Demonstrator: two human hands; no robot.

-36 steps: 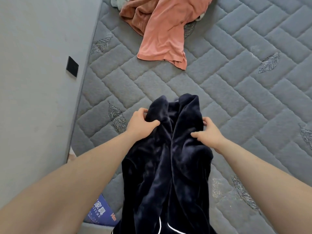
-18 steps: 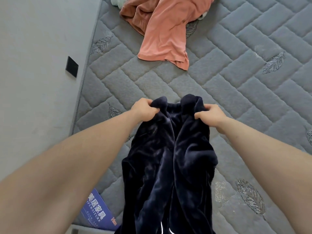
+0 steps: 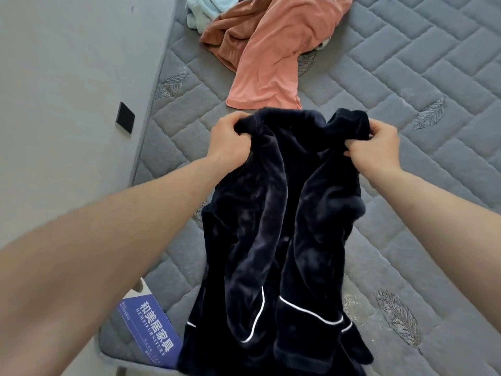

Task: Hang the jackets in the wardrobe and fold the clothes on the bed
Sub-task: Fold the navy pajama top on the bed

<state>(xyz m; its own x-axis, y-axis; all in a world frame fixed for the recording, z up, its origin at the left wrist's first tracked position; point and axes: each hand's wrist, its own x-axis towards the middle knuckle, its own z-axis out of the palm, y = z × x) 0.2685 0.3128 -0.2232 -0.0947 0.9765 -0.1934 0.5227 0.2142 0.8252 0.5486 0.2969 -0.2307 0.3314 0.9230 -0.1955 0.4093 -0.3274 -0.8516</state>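
Nearest me, a blue label lies at the mattress corner. The navy garment, with white piping at its lower end, hangs from my hands above the bed. My left hand has its fingers curled round one top corner; my right hand grips the other, fingers closed on the cloth. Beyond, a salmon garment lies crumpled on the mattress, touching pale blue clothes. A black plate sits on the wall.
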